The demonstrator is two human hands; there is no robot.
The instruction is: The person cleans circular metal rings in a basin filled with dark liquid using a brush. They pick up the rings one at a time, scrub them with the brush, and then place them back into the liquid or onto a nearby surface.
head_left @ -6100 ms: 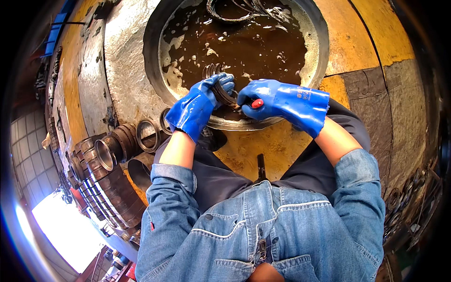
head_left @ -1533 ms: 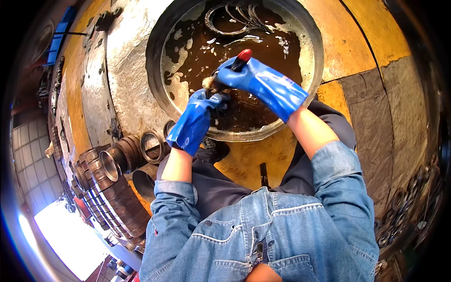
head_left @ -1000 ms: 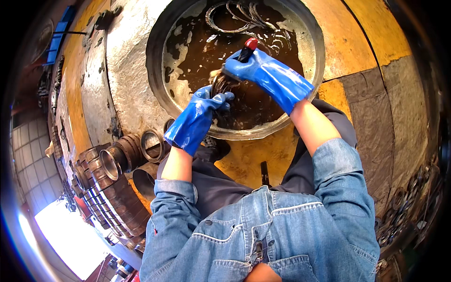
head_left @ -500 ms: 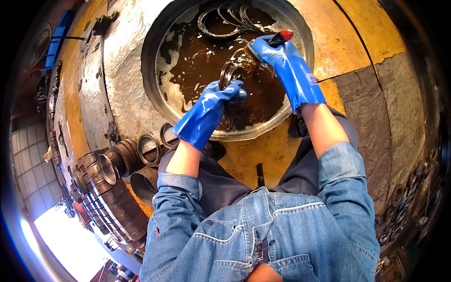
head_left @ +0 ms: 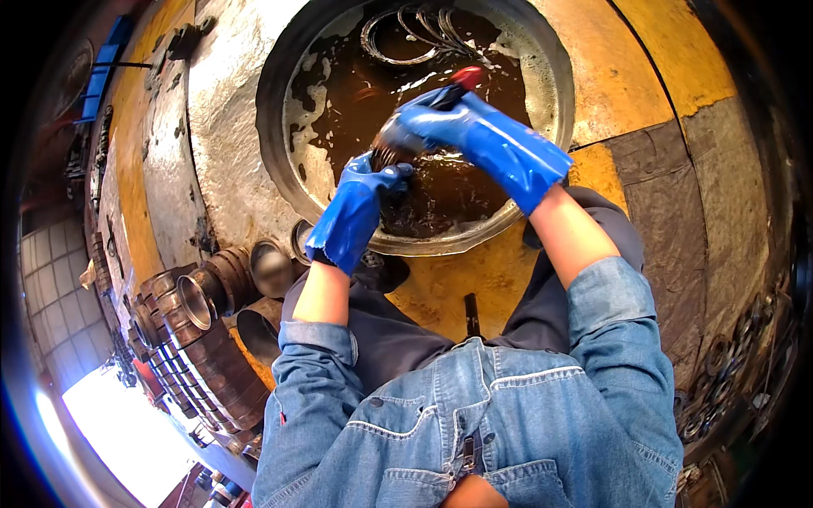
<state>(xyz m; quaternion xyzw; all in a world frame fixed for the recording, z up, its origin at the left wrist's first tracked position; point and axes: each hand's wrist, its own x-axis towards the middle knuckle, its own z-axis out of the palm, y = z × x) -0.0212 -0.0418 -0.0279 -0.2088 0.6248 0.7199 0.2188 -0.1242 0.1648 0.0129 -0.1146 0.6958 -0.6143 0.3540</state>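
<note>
Yellow-and-grey floor [head_left: 618, 68]; round metal tub [head_left: 273, 127] of brown liquid [head_left: 339, 106] beneath both hands. Left hand [head_left: 367, 179], gloved: fingers closed on metal rings [head_left: 384, 158], which stand just beyond its thumb, over the liquid, near and to the left of the right hand [head_left: 436, 123]. Right hand, gloved: fist clamped round a red-ended brush [head_left: 466, 78]; head blurred — contact with the rings cannot be confirmed. Loose rings [head_left: 367, 38] lie in the tub, beyond the right hand.

Technique (judgement): grip the bundle firmly, spread it slightly, stroke along the edges, and turn it so each stretch meets the bristles; keep strokes low over the tub to catch drips.

Orientation: brush axis oblique, handle end pointing away from the body and rightward, head toward the left hand. Held rings rise away from the left thumb — bundle axis unreadable, blurred and partly covered.
</note>
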